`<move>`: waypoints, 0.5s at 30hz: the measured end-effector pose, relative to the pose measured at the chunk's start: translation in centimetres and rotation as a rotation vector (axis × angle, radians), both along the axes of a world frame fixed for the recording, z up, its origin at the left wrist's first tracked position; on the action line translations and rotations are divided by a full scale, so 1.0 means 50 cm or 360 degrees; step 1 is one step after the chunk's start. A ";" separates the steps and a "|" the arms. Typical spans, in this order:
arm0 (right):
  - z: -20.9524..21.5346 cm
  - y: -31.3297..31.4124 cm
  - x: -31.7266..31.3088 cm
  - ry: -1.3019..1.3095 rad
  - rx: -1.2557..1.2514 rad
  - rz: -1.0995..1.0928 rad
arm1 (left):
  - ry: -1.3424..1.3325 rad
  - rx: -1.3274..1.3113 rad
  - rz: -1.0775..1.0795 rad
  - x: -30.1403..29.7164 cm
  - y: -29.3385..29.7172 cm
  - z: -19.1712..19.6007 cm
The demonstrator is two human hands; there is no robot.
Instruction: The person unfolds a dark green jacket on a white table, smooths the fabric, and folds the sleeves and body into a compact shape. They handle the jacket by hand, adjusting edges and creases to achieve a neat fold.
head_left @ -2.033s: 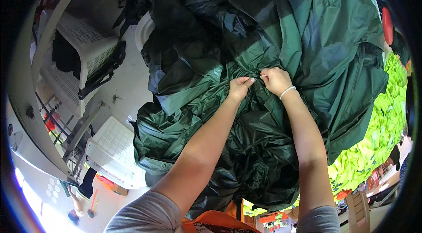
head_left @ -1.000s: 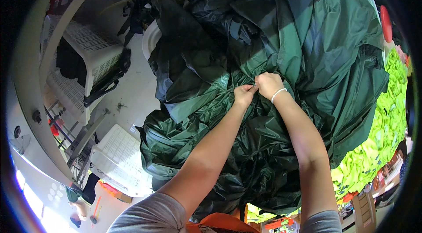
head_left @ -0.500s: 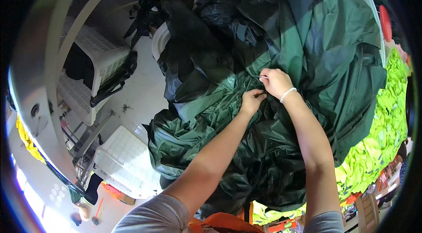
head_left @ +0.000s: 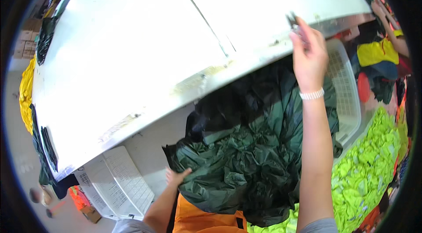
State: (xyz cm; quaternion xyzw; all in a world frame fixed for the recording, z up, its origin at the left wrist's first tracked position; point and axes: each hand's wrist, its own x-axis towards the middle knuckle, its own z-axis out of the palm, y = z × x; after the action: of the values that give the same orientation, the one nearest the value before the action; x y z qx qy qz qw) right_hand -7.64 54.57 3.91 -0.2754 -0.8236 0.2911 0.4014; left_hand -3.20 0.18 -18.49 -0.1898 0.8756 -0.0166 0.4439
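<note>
White basket (head_left: 116, 180) lower left on floor. Left hand (head_left: 176, 176) grips edge of dark green fabric heap (head_left: 237, 162), centre below white worktop (head_left: 132, 48). Right hand (head_left: 309, 55) raised at worktop edge, fingers pinching small dark tool (head_left: 292, 20). Second basket (head_left: 345, 88) right.

The scene was brightly lit from above, and the broad white flat tabletop (head_left: 132, 44) glared so strongly that most of its surface washed out to blank white, while the crumpled dark green glossy fabric (head_left: 246, 162) beneath its edge sat in deep shadow with only faint sheen on its folds. The fisheye lens bent the table's straight edge into an arc and ringed the frame with a black vignette. The raised right hand (head_left: 309, 55) looked slightly soft, and detail smeared near the rim.
</note>
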 end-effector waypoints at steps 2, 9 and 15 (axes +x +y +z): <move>-0.003 0.053 -0.097 -0.0359 0.0067 -0.0042 | -0.0711 0.1056 0.1104 0.082 -0.093 -0.150; -0.074 0.040 -0.215 -0.0931 0.0919 -0.0388 | 0.0089 0.0847 0.0008 0.125 -0.057 -0.198; -0.017 -0.298 0.102 -0.0888 0.0105 0.1067 | 0.0082 0.1872 0.1882 0.059 0.238 0.222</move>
State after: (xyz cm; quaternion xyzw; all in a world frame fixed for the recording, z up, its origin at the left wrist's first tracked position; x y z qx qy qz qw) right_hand -2.51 39.67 3.07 -0.0479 -0.9532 0.2933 0.0555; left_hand -0.27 12.08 -7.39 -0.3559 0.5072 0.6834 0.3860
